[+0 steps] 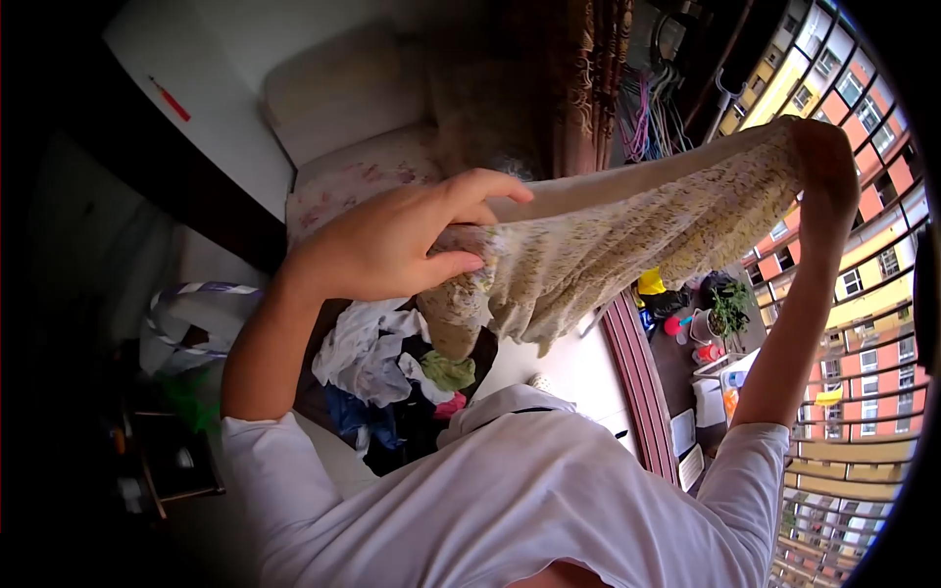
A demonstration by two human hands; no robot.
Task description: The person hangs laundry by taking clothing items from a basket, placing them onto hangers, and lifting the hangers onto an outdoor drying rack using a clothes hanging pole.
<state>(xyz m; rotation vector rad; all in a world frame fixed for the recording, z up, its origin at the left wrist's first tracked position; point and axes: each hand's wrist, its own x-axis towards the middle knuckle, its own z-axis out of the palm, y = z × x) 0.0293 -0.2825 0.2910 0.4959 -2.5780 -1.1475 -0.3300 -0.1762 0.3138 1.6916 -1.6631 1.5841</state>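
Clearly, your left hand (387, 240) pinches the patterned cloth (627, 235) near its left end, forefinger extended; your right hand (825, 162) grips its right end, fingers shadowed. It stretches between them, beyond the piled clothes (368, 358) at left.

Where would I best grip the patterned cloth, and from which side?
Likely the lower edge of the patterned cloth, pinched from below, between the left hand and the right hand: they hold it near opposite ends, and its folds hang loose in between.
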